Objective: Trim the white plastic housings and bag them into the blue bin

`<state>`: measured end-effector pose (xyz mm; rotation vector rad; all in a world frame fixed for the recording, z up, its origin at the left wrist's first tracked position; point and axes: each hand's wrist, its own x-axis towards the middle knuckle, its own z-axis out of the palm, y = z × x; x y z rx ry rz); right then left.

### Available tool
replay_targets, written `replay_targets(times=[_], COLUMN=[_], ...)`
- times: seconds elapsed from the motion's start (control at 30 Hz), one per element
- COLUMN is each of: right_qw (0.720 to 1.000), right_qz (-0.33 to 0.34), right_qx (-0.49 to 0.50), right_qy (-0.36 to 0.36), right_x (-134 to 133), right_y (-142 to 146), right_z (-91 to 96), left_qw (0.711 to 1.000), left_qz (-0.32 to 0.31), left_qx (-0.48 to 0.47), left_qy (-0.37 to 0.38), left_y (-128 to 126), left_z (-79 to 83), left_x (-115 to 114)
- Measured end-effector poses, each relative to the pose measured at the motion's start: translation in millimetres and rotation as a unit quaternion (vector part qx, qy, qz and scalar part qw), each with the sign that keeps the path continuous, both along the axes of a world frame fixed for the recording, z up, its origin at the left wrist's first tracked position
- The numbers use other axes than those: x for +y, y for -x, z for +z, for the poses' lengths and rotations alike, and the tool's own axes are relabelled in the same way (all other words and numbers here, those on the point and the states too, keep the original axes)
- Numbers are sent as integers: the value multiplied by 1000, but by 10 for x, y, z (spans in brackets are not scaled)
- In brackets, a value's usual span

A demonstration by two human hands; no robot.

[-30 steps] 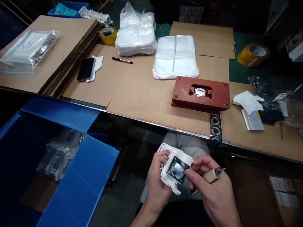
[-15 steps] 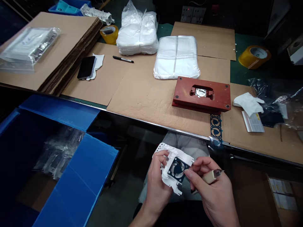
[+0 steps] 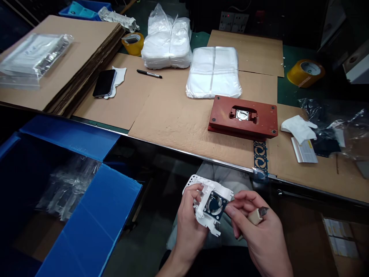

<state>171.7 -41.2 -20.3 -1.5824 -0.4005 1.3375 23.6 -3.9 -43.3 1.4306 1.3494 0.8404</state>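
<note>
my left hand (image 3: 188,215) is closed on the white plastic frame (image 3: 206,222), with fingers curled over its upper left part and the thumb side hidden beneath. the frame is held above my lap (image 3: 223,173), in front of the near edge of the bench and below it. its longer visible edge runs from upper left to right, dropping slightly; the full long axis cannot be confirmed, as my left hand covers part of the piece. a dark square plate (image 3: 215,206) with curved cut-outs lies within the frame, face up toward me and turned a little off square, its right corner toward my right hand (image 3: 255,223). this is the governing relation: the plate's right edge lies immediately left of my right thumb and fingertips, so the right hand is the nearer to that edge, while the left bears the frame from the opposite side. whether my right thumb touches the plate or is just beside it, i cannot tell. my right hand is also closed around a beige-handled cutter (image 3: 254,217), lying slantwise across the palm, its blade end to the upper right and away from the frame. my two hands are separate, with the frame between them. on the bench beyond, the red block (image 3: 243,127) sits forward of the frame and to its right.
</note>
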Motion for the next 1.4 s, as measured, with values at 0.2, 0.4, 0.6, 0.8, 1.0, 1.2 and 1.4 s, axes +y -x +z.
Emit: replay_targets(times=[0.2, 0.4, 0.6, 0.8, 1.0, 1.2, 1.4], right_qw=[999, 995, 995, 991, 985, 988, 990], right_qz=[30, 94, 86, 107, 139, 124, 113], right_qx=[-26, 17, 43, 80, 92, 79, 71], right_qy=[0, 1, 4, 19, 41, 49, 45], right_x=[-55, 46, 71, 56, 60, 80, 58], right_y=[-73, -6, 30, 16, 36, 73, 78], right_z=[-60, -13, -10, 4, 33, 81, 55], left_qw=[1000, 1000, 1000, 999, 998, 997, 999], left_qz=[19, 13, 19, 22, 16, 10, 18], left_qx=[-3, 16, 23, 29, 55, 61, 30], left_qy=[1, -5, -2, -7, -34, -36, -18], left_y=[12, 27, 16, 17, 29, 29, 5], left_z=[14, -1, -10, -10, -17, -1, 42], left_x=[25, 5, -36, -3, 38, 31, 62])
